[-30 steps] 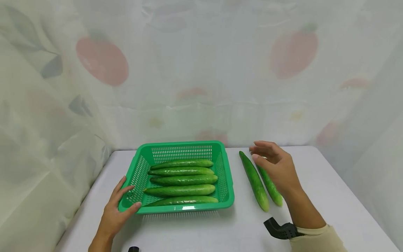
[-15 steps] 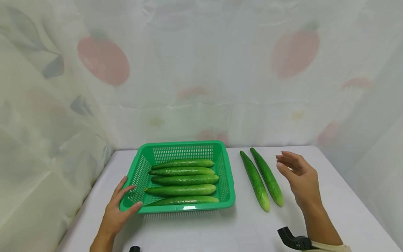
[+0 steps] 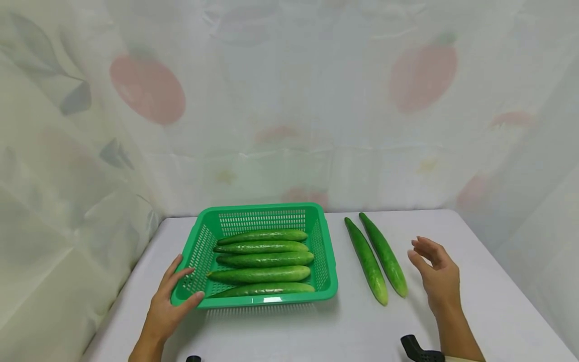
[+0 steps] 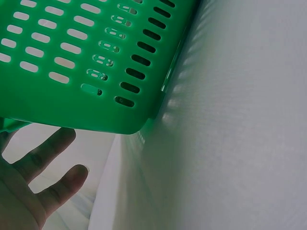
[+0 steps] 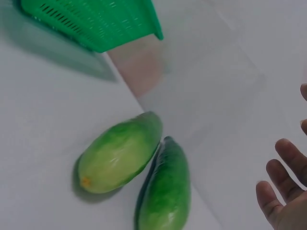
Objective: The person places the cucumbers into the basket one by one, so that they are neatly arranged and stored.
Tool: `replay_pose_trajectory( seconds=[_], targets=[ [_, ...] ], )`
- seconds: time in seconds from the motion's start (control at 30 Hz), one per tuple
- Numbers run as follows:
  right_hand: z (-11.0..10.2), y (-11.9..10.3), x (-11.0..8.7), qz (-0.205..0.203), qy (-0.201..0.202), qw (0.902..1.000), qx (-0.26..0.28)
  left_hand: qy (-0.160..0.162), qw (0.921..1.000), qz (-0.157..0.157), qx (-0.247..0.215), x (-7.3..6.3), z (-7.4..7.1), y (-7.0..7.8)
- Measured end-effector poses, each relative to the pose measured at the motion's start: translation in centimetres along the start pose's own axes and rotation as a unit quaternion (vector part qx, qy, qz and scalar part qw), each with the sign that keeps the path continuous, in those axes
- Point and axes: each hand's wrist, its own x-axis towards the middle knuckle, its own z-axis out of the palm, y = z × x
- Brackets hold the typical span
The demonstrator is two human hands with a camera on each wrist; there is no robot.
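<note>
Several green cucumbers [image 3: 263,260] lie side by side in a green plastic basket [image 3: 267,300]. My left hand [image 3: 164,306] rests at the basket's front left corner, fingers spread, with thumb and fingertips over the rim. Two of its fingers reach out straight beside the basket's outer wall in the left wrist view. To the right of the basket, one cucumber [image 3: 367,264] lies lengthwise on the table, and a second cucumber [image 3: 384,255] lies right alongside it. My right hand [image 3: 440,279] hovers to the right of that pair, fingers loosely bent, holding nothing.
The table [image 3: 289,334] has a white cover. Behind it hangs a pale curtain [image 3: 289,100] with a faded strawberry print, and similar sheeting [image 3: 59,211] closes in the sides. Black wrist camera mounts [image 3: 420,348] show at the bottom edge.
My right hand has drawn back to the right and nearer, away from over the two loose cucumbers, leaving both in full view. My left hand and the basket stay in place.
</note>
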Motion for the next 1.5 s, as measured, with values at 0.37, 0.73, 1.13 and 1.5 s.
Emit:
replay_pose_trajectory(
  seconds=[0.37, 0.73, 1.13, 1.5],
  targets=[
    [0.8, 4.9, -0.2, 0.058, -0.032, 0.9954, -0.069, 0.000, 1.0000, -0.001, 0.002, -0.1, 0.1, -0.2],
    [1.3, 6.4, -0.5, 0.090, -0.096, 0.9886, -0.073, 0.004, 1.0000, 0.008, -0.003, 0.0, 0.0, 0.2],
    [2.4, 6.2, -1.0, 0.054, -0.099, 0.9818, -0.153, 0.005, 0.9999, 0.012, -0.003, 0.1, -0.1, 0.3],
    [2.8, 6.5, -1.1, 0.081, -0.050, 0.9786, -0.183, 0.006, 1.0000, 0.005, -0.001, 0.2, 0.1, -0.1]
  ],
)
